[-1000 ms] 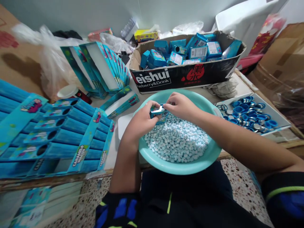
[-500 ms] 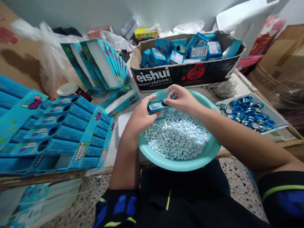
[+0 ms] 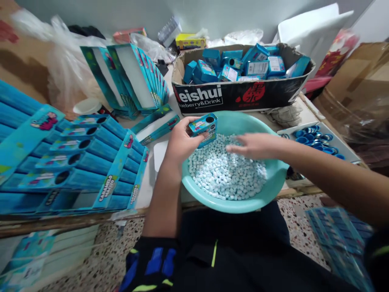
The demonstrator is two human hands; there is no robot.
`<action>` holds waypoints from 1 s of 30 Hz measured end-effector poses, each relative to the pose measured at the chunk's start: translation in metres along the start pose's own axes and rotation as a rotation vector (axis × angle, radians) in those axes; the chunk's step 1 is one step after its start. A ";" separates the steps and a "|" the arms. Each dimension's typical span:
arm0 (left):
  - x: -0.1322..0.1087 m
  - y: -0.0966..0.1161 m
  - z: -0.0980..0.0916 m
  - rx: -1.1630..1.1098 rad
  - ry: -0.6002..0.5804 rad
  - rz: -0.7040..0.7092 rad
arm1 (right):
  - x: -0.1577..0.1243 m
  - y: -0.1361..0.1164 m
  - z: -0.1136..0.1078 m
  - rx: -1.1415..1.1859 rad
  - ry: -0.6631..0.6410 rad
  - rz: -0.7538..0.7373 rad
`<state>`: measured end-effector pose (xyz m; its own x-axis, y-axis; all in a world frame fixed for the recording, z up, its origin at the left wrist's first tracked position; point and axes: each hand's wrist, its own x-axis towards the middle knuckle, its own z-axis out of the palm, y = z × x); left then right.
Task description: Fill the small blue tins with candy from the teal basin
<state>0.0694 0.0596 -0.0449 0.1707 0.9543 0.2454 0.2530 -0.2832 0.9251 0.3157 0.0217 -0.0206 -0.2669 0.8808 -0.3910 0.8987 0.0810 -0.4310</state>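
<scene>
My left hand [image 3: 185,140] grips a small blue candy box [image 3: 204,129] with a dark round hole in its top, tilted over the left rim of a turquoise basin [image 3: 234,206]. Pale blue and white candies [image 3: 226,174] fill the bottom of the basin. Over the candies, toward the right, is my right hand [image 3: 251,145], blurred by motion, its fingers stretched out toward the left. I see nothing held in it.
Behind the basin stands a black carton [image 3: 243,97] of blue candy boxes. Display trays [image 3: 112,174] of similar boxes fill the left. Folded display cartons [image 3: 130,77] lean behind them. At right, a white tray [image 3: 349,148] holds blue ring-like caps [image 3: 313,138].
My right hand has left the candy box's top and moved right and down over the candies. The box's round hole now shows. My left hand still holds the box.
</scene>
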 end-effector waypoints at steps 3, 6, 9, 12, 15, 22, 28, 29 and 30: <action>0.000 -0.003 0.001 0.061 -0.010 -0.025 | -0.034 -0.001 0.024 -0.158 -0.200 -0.097; -0.001 -0.003 0.001 0.111 -0.010 -0.008 | -0.043 -0.017 0.052 -0.183 -0.164 -0.166; -0.002 0.000 0.001 0.164 -0.033 -0.021 | -0.029 -0.032 0.069 -0.137 -0.115 -0.120; -0.004 0.005 -0.001 0.249 -0.082 -0.029 | -0.007 -0.037 0.076 -0.089 -0.034 -0.106; -0.003 0.007 -0.002 0.275 -0.109 0.000 | 0.013 -0.036 0.079 -0.016 0.045 -0.174; -0.007 0.008 -0.001 0.295 -0.105 -0.037 | 0.029 -0.036 0.064 0.214 0.080 -0.170; -0.009 0.012 -0.003 0.351 -0.153 -0.007 | 0.001 -0.037 0.030 0.567 0.252 -0.299; -0.009 0.014 -0.004 0.355 -0.170 0.005 | 0.000 -0.038 0.026 0.651 0.290 -0.306; -0.010 0.015 -0.005 0.360 -0.193 0.018 | 0.000 -0.040 0.023 0.732 0.337 -0.299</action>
<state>0.0670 0.0464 -0.0320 0.3454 0.9229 0.1701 0.5594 -0.3480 0.7523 0.2718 0.0078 -0.0226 -0.2354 0.9713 0.0352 0.3256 0.1129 -0.9387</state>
